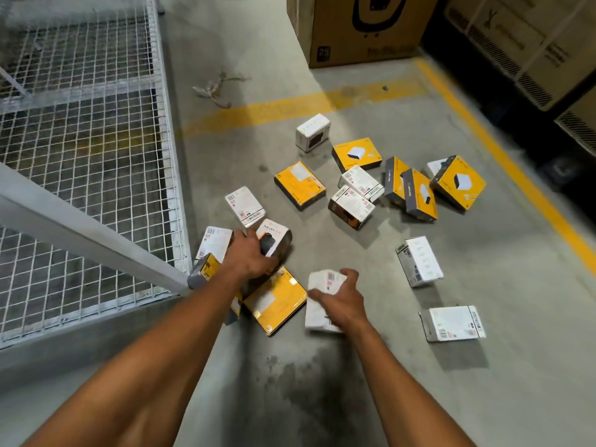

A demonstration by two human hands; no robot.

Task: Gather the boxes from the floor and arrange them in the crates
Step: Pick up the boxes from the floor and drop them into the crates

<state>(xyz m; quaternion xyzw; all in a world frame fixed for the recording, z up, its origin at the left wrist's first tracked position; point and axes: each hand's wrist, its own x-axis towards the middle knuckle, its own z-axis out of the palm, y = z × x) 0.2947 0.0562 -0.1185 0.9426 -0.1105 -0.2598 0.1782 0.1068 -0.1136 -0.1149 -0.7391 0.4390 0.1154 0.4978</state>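
Several small white and yellow boxes lie scattered on the grey concrete floor. My left hand grips a white and black box printed with "HALLEY", held just above a flat yellow box. My right hand grips a white box with a barcode label, over another white box on the floor. More white boxes lie to the right. A cluster of yellow boxes and white ones sits farther out. No crate is in view.
A wire-mesh cage panel with a grey metal frame stands at the left. Large cardboard cartons are stacked at the back and right. Yellow floor lines border the area. A scrap of plastic wrap lies near the cage.
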